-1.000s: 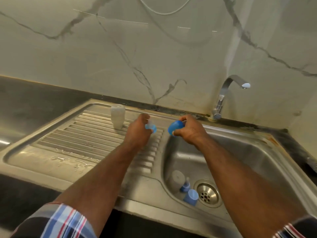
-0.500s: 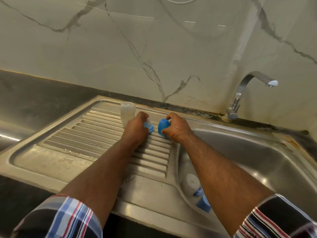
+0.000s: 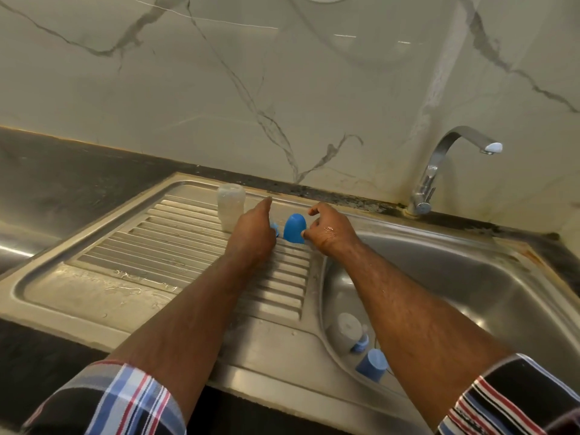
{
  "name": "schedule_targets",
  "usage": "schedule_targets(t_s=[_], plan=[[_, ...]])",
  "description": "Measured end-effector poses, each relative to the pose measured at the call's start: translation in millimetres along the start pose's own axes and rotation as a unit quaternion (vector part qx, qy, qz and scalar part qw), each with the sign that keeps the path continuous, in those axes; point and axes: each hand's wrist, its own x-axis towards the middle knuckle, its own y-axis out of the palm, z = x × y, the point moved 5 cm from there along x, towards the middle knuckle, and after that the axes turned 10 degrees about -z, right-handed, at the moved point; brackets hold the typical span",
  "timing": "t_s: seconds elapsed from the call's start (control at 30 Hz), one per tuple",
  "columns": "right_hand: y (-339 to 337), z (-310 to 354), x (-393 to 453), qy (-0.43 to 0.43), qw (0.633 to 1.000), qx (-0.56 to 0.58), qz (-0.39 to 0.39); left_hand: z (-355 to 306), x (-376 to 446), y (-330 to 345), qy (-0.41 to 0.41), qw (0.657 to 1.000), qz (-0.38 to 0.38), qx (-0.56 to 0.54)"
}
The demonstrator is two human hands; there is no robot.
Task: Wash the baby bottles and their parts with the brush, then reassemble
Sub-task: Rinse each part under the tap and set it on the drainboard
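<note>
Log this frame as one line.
left hand: on small blue part | right hand: open beside blue cap | cap: upright on drainboard

Drainboard (image 3: 163,246) lies left of the sink basin (image 3: 470,293). On it, from left: upturned bottle (image 3: 230,207), left hand (image 3: 252,237), dome cap (image 3: 295,229), right hand (image 3: 329,232). Tap (image 3: 439,171) stands behind the basin; second bottle (image 3: 343,331) and another cap (image 3: 373,367) lie in it.

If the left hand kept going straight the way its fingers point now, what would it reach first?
The left hand points away from the person, toward the wall. The way looks free over the ribbed steel drainboard up to its raised back rim; the clear plastic bottle body sits just left of that line, though depth is uncertain.
</note>
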Motion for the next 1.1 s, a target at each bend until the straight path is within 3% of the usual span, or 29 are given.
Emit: schedule_targets(t_s=[0.1, 0.17, 0.3, 0.4, 0.47, 0.57, 0.67, 0.73, 0.83, 0.93, 1.0, 1.07, 1.1], plan=[[-21, -10, -1, 0.002, 0.999, -0.033, -0.035, -21, -12, -4, 0.046, 0.998, -0.037, -0.018], [-30, -21, -4, 0.021, 0.995, -0.099, -0.007, -38, -20, 0, 0.074, 0.996, -0.034, -0.035], [-33, -50, -33, 0.046, 0.957, -0.209, 0.197, -80, -44, 19, 0.140, 0.988, -0.003, -0.067], [-20, -60, -67, 0.029, 0.906, -0.241, 0.347, -89, -52, 42, 0.047, 0.985, 0.045, -0.158], [-12, -62, -82, -0.036, 0.877, -0.293, 0.379, -92, -53, 53, -0.015, 0.978, 0.050, -0.202], [-9, -61, -94, -0.128, 0.857, -0.353, 0.353, -93, -58, 65, -0.045, 0.973, 0.058, -0.218], [-13, -61, -98, -0.128, 0.876, -0.312, 0.345, -95, -62, 71, -0.050, 0.975, 0.042, -0.212], [-27, -66, -91, -0.097, 0.912, -0.255, 0.307, -100, -62, 77, -0.044, 0.978, 0.036, -0.202], [-70, -87, -65, -0.006, 0.978, -0.099, 0.183, -108, -62, 86, -0.068, 0.979, 0.046, -0.189], [-120, -121, -45, 0.088, 0.994, 0.056, 0.019, -122, -61, 106, -0.081, 0.979, 0.091, -0.163], [-137, -143, -42, 0.167, 0.968, 0.181, -0.042, -136, -69, 118, -0.157, 0.941, 0.152, -0.257], [-139, -156, -42, 0.195, 0.949, 0.243, -0.039, -159, -80, 130, -0.230, 0.868, 0.212, -0.384], [-139, -160, -42, 0.189, 0.949, 0.251, -0.036, -171, -80, 137, -0.233, 0.848, 0.231, -0.416]])
